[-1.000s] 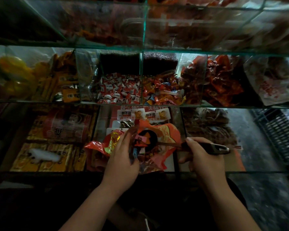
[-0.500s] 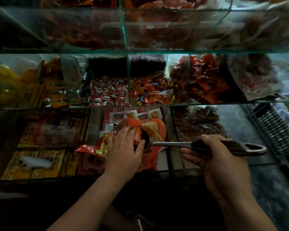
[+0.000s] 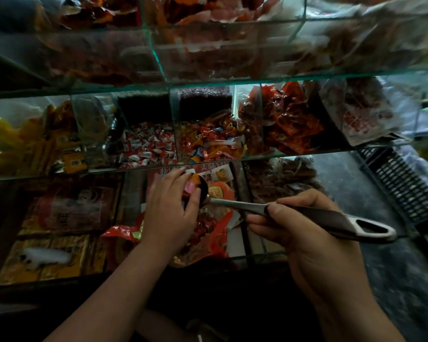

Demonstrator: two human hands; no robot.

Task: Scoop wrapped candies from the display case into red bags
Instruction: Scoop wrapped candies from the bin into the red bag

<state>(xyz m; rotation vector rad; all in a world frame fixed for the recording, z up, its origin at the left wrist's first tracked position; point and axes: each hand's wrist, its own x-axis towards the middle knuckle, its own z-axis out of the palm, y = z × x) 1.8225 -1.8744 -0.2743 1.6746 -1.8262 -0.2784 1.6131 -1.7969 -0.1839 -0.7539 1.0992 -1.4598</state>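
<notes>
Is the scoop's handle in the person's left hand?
No, the right hand grips the scoop; the left hand covers its bowl.

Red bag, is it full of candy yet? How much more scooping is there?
Not yet. Done: some wrapped candies already lie in the red bag. In hand: the right hand grips the scoop above the bag, and the left hand covers its loaded bowl. Left: tip this load in; the bag looks only partly filled, and the display case holds plenty more.

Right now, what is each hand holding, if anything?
Left hand: fingers curled over the wrapped candies in the scoop; grip cannot be told.
Right hand: grips the scoop by its handle.
</notes>
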